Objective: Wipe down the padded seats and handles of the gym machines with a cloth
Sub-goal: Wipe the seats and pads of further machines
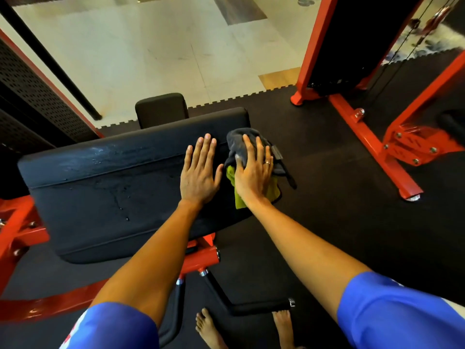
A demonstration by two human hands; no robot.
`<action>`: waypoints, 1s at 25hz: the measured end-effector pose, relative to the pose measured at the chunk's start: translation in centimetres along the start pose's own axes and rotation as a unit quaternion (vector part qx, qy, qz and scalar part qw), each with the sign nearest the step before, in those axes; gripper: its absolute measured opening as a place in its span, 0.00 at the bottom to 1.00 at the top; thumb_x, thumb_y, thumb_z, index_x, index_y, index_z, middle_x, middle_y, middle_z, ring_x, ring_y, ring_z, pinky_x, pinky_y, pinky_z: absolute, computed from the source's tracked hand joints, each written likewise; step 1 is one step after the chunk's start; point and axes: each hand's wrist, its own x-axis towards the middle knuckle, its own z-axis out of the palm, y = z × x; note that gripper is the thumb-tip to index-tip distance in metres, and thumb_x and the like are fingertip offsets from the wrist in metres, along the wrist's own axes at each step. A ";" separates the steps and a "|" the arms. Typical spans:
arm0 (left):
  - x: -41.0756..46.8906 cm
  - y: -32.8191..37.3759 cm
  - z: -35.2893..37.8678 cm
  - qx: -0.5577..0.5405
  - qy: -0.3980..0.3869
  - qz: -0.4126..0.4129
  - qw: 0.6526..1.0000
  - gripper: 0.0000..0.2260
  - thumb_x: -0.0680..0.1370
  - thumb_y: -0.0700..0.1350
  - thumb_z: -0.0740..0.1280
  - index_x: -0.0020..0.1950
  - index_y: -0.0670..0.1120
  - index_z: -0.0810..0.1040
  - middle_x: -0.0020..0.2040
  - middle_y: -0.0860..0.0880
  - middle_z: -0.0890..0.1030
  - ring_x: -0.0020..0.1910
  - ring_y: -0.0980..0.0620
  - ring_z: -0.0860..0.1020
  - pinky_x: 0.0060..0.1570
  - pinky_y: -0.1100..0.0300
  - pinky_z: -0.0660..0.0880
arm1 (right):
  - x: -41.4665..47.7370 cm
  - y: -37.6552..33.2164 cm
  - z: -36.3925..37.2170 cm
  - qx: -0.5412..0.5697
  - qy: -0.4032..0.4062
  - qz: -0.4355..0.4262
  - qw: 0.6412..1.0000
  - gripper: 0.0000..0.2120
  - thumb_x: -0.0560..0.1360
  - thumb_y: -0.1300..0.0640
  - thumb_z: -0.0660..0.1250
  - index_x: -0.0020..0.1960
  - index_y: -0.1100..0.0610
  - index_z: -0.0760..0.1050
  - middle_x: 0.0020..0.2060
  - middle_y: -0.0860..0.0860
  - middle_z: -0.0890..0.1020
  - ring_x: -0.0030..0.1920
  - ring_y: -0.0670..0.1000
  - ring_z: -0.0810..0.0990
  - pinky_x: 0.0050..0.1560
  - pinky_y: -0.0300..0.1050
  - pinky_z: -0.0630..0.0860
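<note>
Two hands (200, 172) (254, 175), two bare feet (208, 328) (283, 326), two blue sleeves (113, 326) (402, 313). Two black pads (100, 192) (161, 109) (one big, one small behind it), one grey-and-green cloth (239, 144), one ring (268, 162).

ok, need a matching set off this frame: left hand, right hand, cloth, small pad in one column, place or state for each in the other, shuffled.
Column 1
1. left hand
2. right hand
3. cloth
4. small pad

Column 2
A. grey and yellow-green, at the right end of the large pad
B. beyond the large pad, nothing touching it
C. flat on bare padding, fingers straight
D. pressing down on the cloth, ring on one finger

Pairs: 1-C, 2-D, 3-A, 4-B
</note>
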 end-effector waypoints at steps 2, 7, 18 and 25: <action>0.2 -0.7 -0.2 -0.023 -0.010 0.020 0.999 0.28 0.86 0.52 0.54 0.83 0.42 0.55 0.83 0.44 0.53 0.83 0.47 0.50 0.81 0.45 0.50 | -2.3 -0.3 0.2 -0.019 0.008 -0.023 1.000 0.28 0.79 0.46 0.59 0.79 0.47 0.67 0.80 0.55 0.65 0.78 0.63 0.65 0.77 0.63 0.63; 0.4 -3.7 -1.3 -0.028 -0.025 0.065 0.997 0.27 0.86 0.52 0.54 0.83 0.44 0.54 0.84 0.46 0.53 0.83 0.49 0.50 0.81 0.48 0.49 | -2.1 2.4 -1.2 -0.059 -0.051 -0.098 0.992 0.27 0.82 0.49 0.64 0.80 0.44 0.66 0.82 0.52 0.62 0.79 0.61 0.61 0.76 0.60 0.61; -0.9 -10.8 -3.3 -0.021 -0.017 0.093 0.995 0.25 0.87 0.48 0.51 0.83 0.41 0.55 0.83 0.43 0.54 0.83 0.46 0.51 0.81 0.48 0.50 | -4.7 -6.0 1.6 -0.115 -0.030 -0.181 0.976 0.30 0.78 0.42 0.67 0.79 0.43 0.67 0.80 0.52 0.65 0.78 0.61 0.65 0.73 0.61 0.67; -1.2 -10.8 -3.5 -0.019 -0.016 0.072 0.997 0.26 0.87 0.49 0.51 0.84 0.42 0.51 0.84 0.44 0.50 0.83 0.48 0.48 0.81 0.48 0.50 | 4.5 -7.2 1.7 -0.085 0.069 0.047 0.993 0.28 0.81 0.37 0.60 0.78 0.46 0.70 0.81 0.52 0.64 0.81 0.62 0.58 0.79 0.67 0.52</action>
